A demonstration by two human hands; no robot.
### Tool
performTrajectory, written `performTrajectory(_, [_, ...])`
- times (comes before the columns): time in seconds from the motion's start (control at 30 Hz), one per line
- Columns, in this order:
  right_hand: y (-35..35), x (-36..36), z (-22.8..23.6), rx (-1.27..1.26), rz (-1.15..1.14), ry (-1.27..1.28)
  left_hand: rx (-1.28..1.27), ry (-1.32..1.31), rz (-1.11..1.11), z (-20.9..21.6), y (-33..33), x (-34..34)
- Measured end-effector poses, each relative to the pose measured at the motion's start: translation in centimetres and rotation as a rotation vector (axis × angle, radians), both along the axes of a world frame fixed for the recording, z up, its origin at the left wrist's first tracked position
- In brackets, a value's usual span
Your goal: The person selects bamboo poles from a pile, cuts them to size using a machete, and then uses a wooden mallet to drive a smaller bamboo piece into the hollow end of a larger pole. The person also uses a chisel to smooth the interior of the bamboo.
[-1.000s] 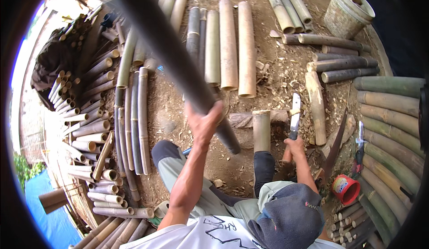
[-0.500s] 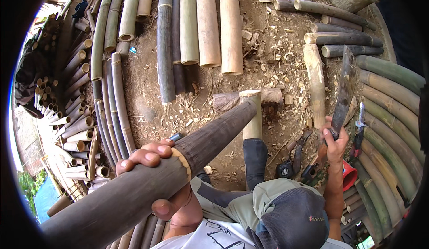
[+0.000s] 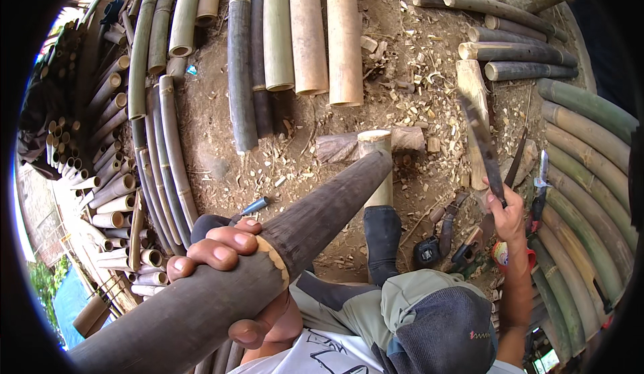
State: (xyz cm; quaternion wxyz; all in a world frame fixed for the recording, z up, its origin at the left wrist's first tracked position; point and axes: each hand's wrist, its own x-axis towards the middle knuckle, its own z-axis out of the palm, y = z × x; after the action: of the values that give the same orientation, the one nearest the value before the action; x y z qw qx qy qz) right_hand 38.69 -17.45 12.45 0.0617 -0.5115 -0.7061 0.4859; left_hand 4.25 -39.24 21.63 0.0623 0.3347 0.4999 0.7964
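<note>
"Where was the bamboo pole (image 3: pixel 248 277)?"
"Lower left to centre; left hand (image 3: pixel 221 248) clamped it, right hand (image 3: pixel 508 214) gripped a blade (image 3: pixel 484 148)."
"Step?"
"Seemingly blade positioning; next probably needed a steady pole."

Room, seemingly, between post (image 3: pixel 382 190) and blade (image 3: pixel 484 149)

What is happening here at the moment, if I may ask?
A person's left hand grips a dark bamboo, its narrower end against or just over a pale post. The right hand holds a knife, blade up and apart from the bamboo. Wood chips litter the ground.
</note>
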Motion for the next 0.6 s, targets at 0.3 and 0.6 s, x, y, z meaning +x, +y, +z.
performTrajectory(0.3, [3.8,-3.0,1.0,0.532,0.937,-0.369,0.000,-0.109,0.027,0.5,0.6,0.5])
performTrajectory(0.6, [6.7,1.6,-4.2,0.600,0.877,-0.570,-0.175,-0.105,-0.011,-1.7,0.5,-0.2])
